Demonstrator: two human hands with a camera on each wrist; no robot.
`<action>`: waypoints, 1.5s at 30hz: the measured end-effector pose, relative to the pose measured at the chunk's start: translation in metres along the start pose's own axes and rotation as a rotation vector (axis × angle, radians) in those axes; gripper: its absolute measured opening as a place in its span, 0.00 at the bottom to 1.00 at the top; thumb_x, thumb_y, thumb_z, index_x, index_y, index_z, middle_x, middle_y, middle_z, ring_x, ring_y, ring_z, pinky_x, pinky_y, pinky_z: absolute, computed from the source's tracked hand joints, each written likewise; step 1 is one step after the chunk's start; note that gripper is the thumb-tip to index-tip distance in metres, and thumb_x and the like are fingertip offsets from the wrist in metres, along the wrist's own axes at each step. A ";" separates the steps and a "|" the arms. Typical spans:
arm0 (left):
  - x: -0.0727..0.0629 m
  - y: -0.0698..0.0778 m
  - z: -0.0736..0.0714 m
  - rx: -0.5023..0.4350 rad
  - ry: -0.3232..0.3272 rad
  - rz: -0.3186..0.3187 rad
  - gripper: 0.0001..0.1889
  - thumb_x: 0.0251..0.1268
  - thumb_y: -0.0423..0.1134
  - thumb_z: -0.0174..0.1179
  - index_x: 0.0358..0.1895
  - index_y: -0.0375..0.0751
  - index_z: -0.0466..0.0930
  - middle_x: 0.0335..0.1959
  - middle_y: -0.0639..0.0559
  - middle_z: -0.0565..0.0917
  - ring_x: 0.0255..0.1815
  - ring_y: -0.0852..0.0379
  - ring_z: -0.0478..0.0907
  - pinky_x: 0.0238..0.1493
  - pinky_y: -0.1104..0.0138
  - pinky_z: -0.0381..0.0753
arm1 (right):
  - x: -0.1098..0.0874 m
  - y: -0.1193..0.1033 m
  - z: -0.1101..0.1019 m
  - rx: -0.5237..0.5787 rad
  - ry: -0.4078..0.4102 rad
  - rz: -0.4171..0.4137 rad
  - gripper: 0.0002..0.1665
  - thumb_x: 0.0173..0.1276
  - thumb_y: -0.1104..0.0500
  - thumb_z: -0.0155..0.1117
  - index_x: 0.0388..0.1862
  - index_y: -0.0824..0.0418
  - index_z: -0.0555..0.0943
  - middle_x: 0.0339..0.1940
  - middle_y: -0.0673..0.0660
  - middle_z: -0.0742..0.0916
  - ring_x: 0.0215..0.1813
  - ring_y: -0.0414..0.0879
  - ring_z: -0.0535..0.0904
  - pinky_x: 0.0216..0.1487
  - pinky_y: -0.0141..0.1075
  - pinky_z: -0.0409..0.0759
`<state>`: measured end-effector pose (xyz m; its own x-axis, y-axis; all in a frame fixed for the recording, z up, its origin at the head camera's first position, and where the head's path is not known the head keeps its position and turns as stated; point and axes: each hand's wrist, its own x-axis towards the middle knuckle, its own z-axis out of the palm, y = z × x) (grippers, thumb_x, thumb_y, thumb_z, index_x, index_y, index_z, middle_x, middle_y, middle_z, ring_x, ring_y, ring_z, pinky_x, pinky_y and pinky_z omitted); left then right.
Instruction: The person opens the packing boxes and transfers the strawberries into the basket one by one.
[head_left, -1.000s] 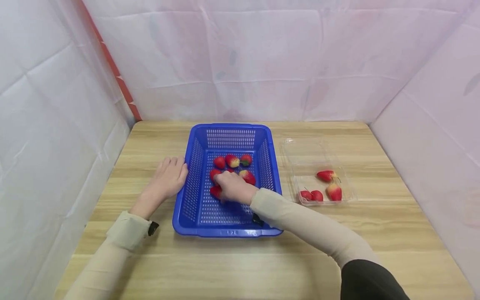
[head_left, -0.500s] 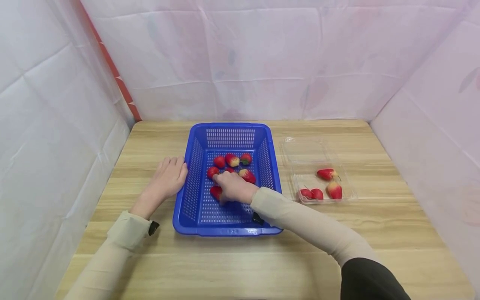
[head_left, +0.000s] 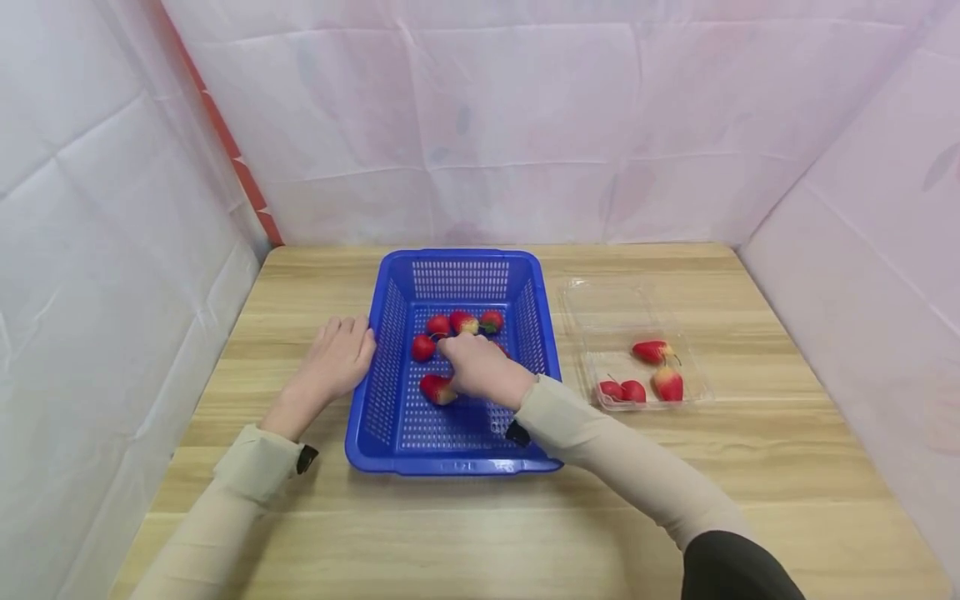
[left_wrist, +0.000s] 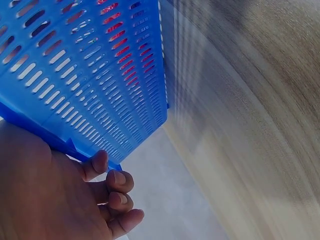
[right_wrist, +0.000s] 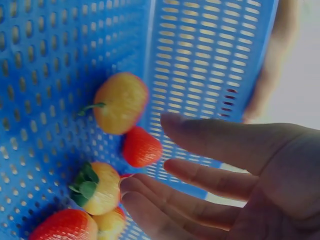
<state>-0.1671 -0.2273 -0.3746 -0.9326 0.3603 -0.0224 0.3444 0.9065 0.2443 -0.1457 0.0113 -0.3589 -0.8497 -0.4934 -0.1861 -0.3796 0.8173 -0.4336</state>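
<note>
In the head view a blue mesh basket holds several red toy strawberries and round red fruits. My right hand is inside it, near its middle. In the right wrist view the thumb and fingers stand apart with nothing held. Beyond the fingertips lie a small red strawberry, a yellow-topped strawberry with a stem and a leafy yellow-topped one. A red and yellow strawberry lies left of this hand. My left hand rests against the basket's left rim, fingers loosely bent outside it.
To the basket's right, a clear plastic box with its lid laid back contains several red fruits. Both stand on a wooden table. White cloth walls surround its back and sides.
My right hand has shifted slightly right inside the basket, uncovering more of the strawberry beside it. A round red fruit now lies a little further left. My left hand has stayed at the rim.
</note>
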 end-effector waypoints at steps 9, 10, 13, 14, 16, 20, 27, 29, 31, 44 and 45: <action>0.000 -0.001 0.001 0.004 0.005 0.003 0.20 0.80 0.45 0.30 0.52 0.33 0.67 0.47 0.34 0.76 0.48 0.38 0.67 0.51 0.47 0.64 | -0.013 0.001 -0.022 0.058 0.097 0.014 0.06 0.59 0.69 0.66 0.36 0.61 0.81 0.28 0.54 0.80 0.30 0.47 0.77 0.29 0.35 0.76; -0.001 -0.001 0.001 0.005 0.006 0.005 0.20 0.80 0.45 0.30 0.52 0.33 0.67 0.47 0.35 0.76 0.48 0.38 0.67 0.51 0.48 0.64 | -0.015 0.002 -0.025 0.060 0.113 0.014 0.06 0.60 0.69 0.65 0.35 0.62 0.82 0.28 0.54 0.81 0.29 0.48 0.78 0.29 0.35 0.77; 0.000 -0.002 0.002 0.007 0.016 0.005 0.20 0.80 0.45 0.30 0.50 0.33 0.68 0.46 0.35 0.76 0.47 0.39 0.67 0.49 0.48 0.65 | -0.022 0.006 -0.035 0.047 0.156 0.026 0.07 0.61 0.68 0.64 0.39 0.64 0.83 0.34 0.58 0.86 0.32 0.48 0.79 0.33 0.39 0.79; 0.000 -0.002 0.002 0.008 0.019 0.006 0.20 0.80 0.45 0.30 0.50 0.33 0.68 0.45 0.35 0.76 0.47 0.38 0.67 0.49 0.48 0.65 | -0.024 0.008 -0.038 0.044 0.173 0.025 0.08 0.61 0.68 0.64 0.40 0.64 0.84 0.36 0.59 0.87 0.32 0.48 0.79 0.35 0.40 0.80; 0.000 -0.002 0.002 0.008 0.021 0.006 0.19 0.80 0.45 0.31 0.49 0.34 0.68 0.45 0.36 0.76 0.46 0.39 0.67 0.49 0.48 0.65 | -0.030 0.014 -0.045 0.055 0.202 0.022 0.10 0.62 0.67 0.64 0.43 0.66 0.84 0.37 0.60 0.87 0.31 0.48 0.78 0.36 0.41 0.80; 0.000 -0.002 0.002 0.008 0.021 0.005 0.20 0.80 0.45 0.31 0.51 0.33 0.68 0.45 0.35 0.76 0.47 0.39 0.67 0.50 0.48 0.65 | -0.042 0.032 -0.056 0.126 0.263 0.028 0.11 0.64 0.67 0.64 0.44 0.69 0.83 0.28 0.58 0.85 0.25 0.46 0.76 0.29 0.39 0.78; -0.002 -0.001 0.002 0.007 0.019 0.007 0.20 0.80 0.45 0.31 0.51 0.33 0.68 0.46 0.35 0.76 0.47 0.39 0.66 0.51 0.48 0.64 | -0.070 0.073 -0.068 0.205 0.383 0.123 0.08 0.67 0.65 0.62 0.41 0.70 0.82 0.29 0.60 0.84 0.27 0.50 0.78 0.27 0.39 0.77; -0.002 -0.001 0.002 0.002 0.023 0.009 0.19 0.80 0.45 0.31 0.50 0.34 0.68 0.44 0.36 0.76 0.46 0.39 0.66 0.50 0.49 0.64 | -0.079 0.086 -0.070 0.214 0.431 0.138 0.08 0.67 0.65 0.61 0.40 0.69 0.83 0.31 0.61 0.84 0.29 0.51 0.78 0.30 0.41 0.77; -0.003 -0.001 0.002 0.002 0.024 0.009 0.19 0.80 0.45 0.31 0.49 0.35 0.68 0.44 0.37 0.76 0.45 0.40 0.66 0.49 0.49 0.64 | -0.088 0.097 -0.071 0.214 0.483 0.151 0.08 0.67 0.66 0.60 0.39 0.69 0.83 0.31 0.62 0.85 0.31 0.52 0.79 0.33 0.42 0.76; -0.001 -0.001 0.000 0.013 0.022 0.013 0.20 0.80 0.45 0.30 0.51 0.33 0.68 0.45 0.36 0.76 0.48 0.39 0.67 0.50 0.48 0.65 | -0.131 0.152 -0.057 0.210 0.538 0.248 0.09 0.64 0.68 0.58 0.37 0.73 0.82 0.32 0.66 0.85 0.33 0.56 0.81 0.34 0.46 0.76; -0.001 -0.001 0.000 0.012 0.022 0.012 0.20 0.80 0.45 0.30 0.51 0.34 0.68 0.45 0.36 0.76 0.48 0.39 0.67 0.50 0.48 0.65 | -0.132 0.156 -0.054 0.202 0.529 0.260 0.09 0.63 0.68 0.58 0.37 0.74 0.83 0.32 0.66 0.86 0.33 0.56 0.81 0.34 0.47 0.77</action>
<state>-0.1661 -0.2282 -0.3749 -0.9304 0.3667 0.0018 0.3569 0.9046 0.2331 -0.1125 0.2206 -0.3540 -0.9909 -0.0289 0.1312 -0.1027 0.7929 -0.6006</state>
